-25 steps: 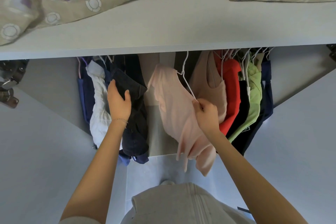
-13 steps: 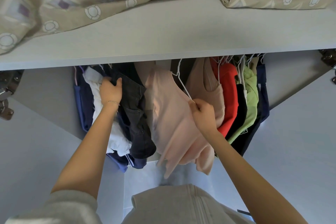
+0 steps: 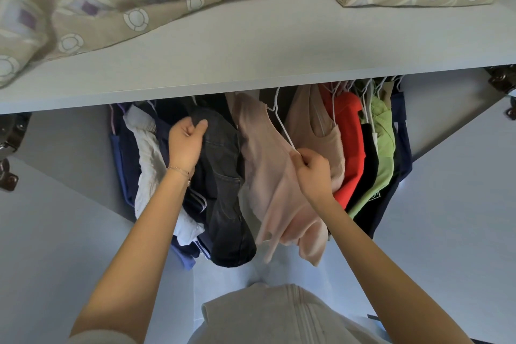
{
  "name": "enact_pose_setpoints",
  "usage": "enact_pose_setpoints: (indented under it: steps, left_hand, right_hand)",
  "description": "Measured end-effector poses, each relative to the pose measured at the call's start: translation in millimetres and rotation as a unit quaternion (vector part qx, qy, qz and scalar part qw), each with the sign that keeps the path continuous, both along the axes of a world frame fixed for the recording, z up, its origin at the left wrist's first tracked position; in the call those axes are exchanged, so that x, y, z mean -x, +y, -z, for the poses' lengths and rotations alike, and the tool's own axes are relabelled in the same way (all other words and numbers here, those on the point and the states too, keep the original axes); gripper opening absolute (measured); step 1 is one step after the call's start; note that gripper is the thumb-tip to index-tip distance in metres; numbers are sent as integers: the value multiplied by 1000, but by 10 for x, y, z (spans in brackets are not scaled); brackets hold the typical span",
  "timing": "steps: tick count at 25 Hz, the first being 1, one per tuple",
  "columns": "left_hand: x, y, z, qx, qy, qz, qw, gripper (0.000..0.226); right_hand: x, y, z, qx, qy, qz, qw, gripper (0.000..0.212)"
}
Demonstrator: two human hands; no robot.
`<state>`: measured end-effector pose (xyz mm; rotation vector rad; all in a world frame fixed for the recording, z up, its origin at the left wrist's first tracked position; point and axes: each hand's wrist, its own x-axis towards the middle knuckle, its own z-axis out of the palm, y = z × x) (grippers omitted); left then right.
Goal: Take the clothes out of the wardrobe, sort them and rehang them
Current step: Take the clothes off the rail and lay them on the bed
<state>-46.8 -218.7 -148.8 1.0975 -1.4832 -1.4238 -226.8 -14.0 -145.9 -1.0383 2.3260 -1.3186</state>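
Clothes hang in a row under the wardrobe shelf (image 3: 251, 64). My left hand (image 3: 185, 142) grips the top of a dark denim garment (image 3: 226, 184) at the left. My right hand (image 3: 314, 169) pinches the end of a white wire hanger (image 3: 280, 123) that carries a pale pink top (image 3: 268, 176), tilted out toward me. A white garment (image 3: 149, 159) and navy pieces (image 3: 122, 153) hang left of my left hand. To the right hang a beige tank top (image 3: 315, 120), a red top (image 3: 350, 137), a black garment (image 3: 367, 170) and a light green top (image 3: 384, 148).
Patterned beige bedding (image 3: 139, 0) lies on the shelf above the rail. White wardrobe doors (image 3: 460, 204) stand open at both sides, with metal hinges (image 3: 502, 84) at the upper corners. My grey top (image 3: 279, 315) fills the bottom middle.
My left hand has climbed from the side of the dark garment to its top and closed on it. My right hand keeps hold of the hanger, and the pink top has swung a little.
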Motion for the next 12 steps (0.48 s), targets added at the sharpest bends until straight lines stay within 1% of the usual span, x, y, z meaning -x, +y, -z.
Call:
enact_pose_setpoints:
  steps: [3, 6, 9, 12]
  left_hand:
    - [51, 349, 214, -21, -5, 51, 998, 48]
    - [168, 721, 262, -44, -22, 65, 997, 41]
    - [313, 1047, 210, -50, -12, 77, 996, 41]
    - [418, 1395, 136, -66, -27, 86, 994, 40]
  right_hand:
    - [-50, 62, -22, 5, -7, -10, 1000, 34]
    - [-99, 179, -3, 0, -8, -21, 1000, 29]
    - [-155, 316, 21, -15, 5, -36, 999, 23]
    - [-237, 524, 73, -26, 35, -75, 996, 25]
